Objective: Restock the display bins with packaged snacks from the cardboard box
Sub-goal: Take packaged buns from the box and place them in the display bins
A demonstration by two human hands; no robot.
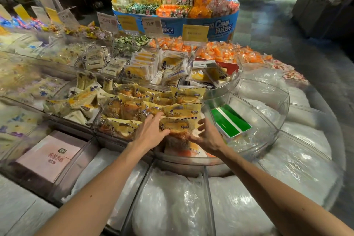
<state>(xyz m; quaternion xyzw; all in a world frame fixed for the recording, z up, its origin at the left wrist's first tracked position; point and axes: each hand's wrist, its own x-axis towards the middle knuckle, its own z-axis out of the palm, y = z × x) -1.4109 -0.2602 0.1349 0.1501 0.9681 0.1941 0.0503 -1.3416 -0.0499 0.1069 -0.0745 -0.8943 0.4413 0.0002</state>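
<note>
A dim shop floor (pixel 277 30) surrounds a curved, tiered surface (pixel 207 188) of clear display bins (pixel 268 113). The middle bin is heaped with yellow snack packets (pixel 134 107). On the front packet (pixel 178 127), the left hand (pixel 151 132) presses straight, spread fingers, while the right hand (pixel 207 138) touches its edge, fingers half-curled, grip unclear.
</note>
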